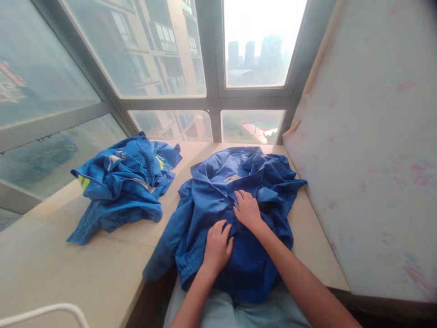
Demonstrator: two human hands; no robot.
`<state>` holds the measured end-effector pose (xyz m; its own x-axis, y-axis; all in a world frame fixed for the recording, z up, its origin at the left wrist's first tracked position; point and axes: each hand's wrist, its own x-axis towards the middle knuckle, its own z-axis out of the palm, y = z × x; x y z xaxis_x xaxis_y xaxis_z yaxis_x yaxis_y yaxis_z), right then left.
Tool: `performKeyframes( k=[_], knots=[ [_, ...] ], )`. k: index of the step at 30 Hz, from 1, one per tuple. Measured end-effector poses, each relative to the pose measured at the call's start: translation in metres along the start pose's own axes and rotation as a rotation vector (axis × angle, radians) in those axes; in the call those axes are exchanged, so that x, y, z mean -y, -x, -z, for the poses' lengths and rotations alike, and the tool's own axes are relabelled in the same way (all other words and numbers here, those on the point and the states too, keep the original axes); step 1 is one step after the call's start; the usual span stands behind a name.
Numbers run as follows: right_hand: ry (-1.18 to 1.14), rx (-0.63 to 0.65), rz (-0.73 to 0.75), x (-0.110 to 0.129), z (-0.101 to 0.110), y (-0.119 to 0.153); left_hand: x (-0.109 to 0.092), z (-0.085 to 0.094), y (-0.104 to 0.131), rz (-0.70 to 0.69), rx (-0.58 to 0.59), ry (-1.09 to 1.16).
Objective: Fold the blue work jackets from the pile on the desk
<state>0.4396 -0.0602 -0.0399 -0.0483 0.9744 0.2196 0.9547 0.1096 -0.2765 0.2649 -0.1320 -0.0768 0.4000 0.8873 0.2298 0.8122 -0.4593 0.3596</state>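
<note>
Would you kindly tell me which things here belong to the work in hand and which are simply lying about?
In hand:
Blue jacket, spread out
Left hand, on its front
Right hand, also on its front

Apparently just lying about:
Crumpled blue garment to the left, untouched

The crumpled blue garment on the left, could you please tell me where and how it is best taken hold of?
The crumpled garment is probably best pinched by the flap at its near-left end, with the left hand coming from the near side, since it juts out from an otherwise bunched shape.
</note>
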Motion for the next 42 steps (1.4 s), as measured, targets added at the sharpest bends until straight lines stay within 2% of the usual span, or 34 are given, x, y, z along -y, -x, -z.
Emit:
performKeyframes(
  k=[4,9,12,15,18,21,27,31,34,36,39,42],
  knots=[
    [0.053,0.059,-0.061,-0.002,-0.023,-0.004,0.010,0.002,-0.006,0.025,0.008,-0.018],
    [0.067,0.004,0.028,-0.015,-0.027,0.024,0.026,0.007,-0.008,0.020,0.046,-0.017],
    [0.091,-0.074,-0.034,-0.020,-0.029,0.042,0.032,0.008,-0.010,0.018,0.061,-0.019],
    [0.094,-0.082,-0.113,-0.022,-0.033,0.042,0.036,0.007,-0.016,0.022,0.067,-0.018],
    [0.069,-0.022,-0.099,-0.024,-0.039,0.020,0.041,0.005,-0.029,0.036,0.053,-0.022],
    [0.042,-0.008,-0.055,-0.030,-0.043,-0.016,0.050,0.003,-0.050,0.051,0.041,-0.022],
    [-0.041,-0.029,0.032,-0.050,-0.052,-0.096,0.072,-0.008,-0.109,0.080,-0.007,-0.041],
    [-0.223,-0.042,0.006,-0.063,-0.053,-0.134,0.082,-0.014,-0.142,0.110,-0.025,-0.047],
    [-0.355,-0.094,-0.044,-0.067,-0.040,-0.146,0.088,-0.015,-0.151,0.100,-0.033,-0.037],
    [-0.379,-0.149,-0.020,-0.065,-0.020,-0.144,0.090,-0.015,-0.152,0.087,-0.043,-0.033],
    [-0.366,-0.226,0.185,-0.058,0.029,-0.125,0.093,-0.013,-0.152,0.071,-0.054,-0.020],
    [-0.289,-0.213,0.442,-0.054,0.078,-0.082,0.092,-0.012,-0.151,0.056,-0.057,-0.001]
  ],
)
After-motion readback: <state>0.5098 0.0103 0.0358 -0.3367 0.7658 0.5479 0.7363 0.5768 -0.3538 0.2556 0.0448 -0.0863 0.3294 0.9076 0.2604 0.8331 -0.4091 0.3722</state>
